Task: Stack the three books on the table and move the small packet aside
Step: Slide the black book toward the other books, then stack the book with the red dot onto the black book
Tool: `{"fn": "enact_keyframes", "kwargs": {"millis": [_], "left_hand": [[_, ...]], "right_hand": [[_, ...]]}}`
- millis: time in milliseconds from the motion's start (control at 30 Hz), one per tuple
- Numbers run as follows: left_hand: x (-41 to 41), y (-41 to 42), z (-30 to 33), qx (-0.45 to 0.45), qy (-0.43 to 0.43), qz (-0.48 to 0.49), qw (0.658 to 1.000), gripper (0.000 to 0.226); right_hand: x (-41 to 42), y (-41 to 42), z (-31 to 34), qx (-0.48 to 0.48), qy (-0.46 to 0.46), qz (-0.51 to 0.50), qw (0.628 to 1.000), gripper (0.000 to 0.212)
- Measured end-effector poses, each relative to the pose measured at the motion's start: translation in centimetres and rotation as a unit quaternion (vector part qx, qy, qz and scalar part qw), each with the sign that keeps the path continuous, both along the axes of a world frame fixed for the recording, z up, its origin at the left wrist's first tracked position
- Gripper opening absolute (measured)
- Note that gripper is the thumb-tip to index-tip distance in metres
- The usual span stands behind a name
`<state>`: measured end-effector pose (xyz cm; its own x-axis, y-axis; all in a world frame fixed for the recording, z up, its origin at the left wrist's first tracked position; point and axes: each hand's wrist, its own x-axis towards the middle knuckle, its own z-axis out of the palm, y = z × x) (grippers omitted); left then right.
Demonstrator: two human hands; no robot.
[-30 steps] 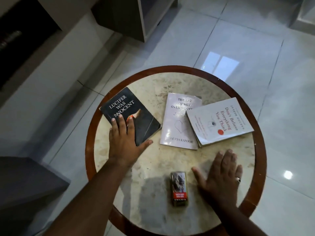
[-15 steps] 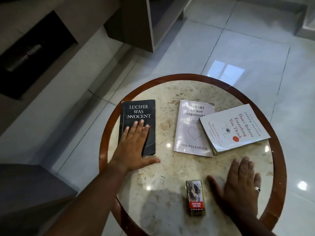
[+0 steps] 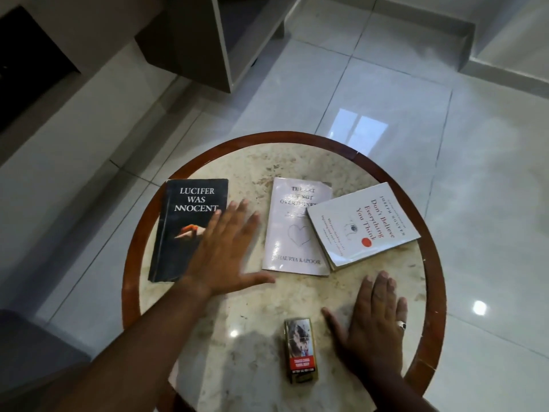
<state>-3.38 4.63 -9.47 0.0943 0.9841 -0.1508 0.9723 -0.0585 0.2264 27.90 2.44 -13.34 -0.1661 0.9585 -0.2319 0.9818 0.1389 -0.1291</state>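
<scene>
Three books lie on a round marble table (image 3: 255, 162) with a brown wooden rim. A black book (image 3: 184, 215) sits at the left, upright to me. A pale pink book (image 3: 294, 242) lies in the middle, and a white book (image 3: 371, 224) overlaps its right edge at an angle. A small packet (image 3: 300, 350) rests near the front edge. My left hand (image 3: 225, 251) hovers open, fingers spread, over the black book's right edge and the bare marble beside it. My right hand (image 3: 371, 325) lies flat and open on the table, right of the packet.
Glossy white floor tiles (image 3: 416, 99) surround the table. A dark cabinet (image 3: 190, 40) stands at the back, a dark shelf unit (image 3: 26, 63) at the far left, and a grey seat corner (image 3: 29, 352) at the lower left.
The black book was turned from slanted to upright. My left hand has slid off its cover to the right, toward the pink book. My right hand has stayed flat.
</scene>
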Motion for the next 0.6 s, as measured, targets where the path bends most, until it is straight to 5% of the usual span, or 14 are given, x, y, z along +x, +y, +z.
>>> {"fn": "enact_keyframes", "kwargs": {"millis": [133, 400, 600], "left_hand": [[7.9, 7.6, 1.2, 0.006, -0.044, -0.029, 0.999, 0.118], [14.3, 12.9, -0.2, -0.076, 0.028, -0.082, 0.993, 0.121], [18.1, 13.4, 0.4, -0.051, 0.043, 0.022, 0.998, 0.133]], "right_hand": [[-0.2, 0.0, 0.3, -0.001, 0.012, -0.001, 1.0, 0.111], [-0.6, -0.1, 0.5, 0.013, 0.004, -0.002, 1.0, 0.106], [0.0, 0.2, 0.4, 0.017, 0.0, -0.006, 1.0, 0.105]]}}
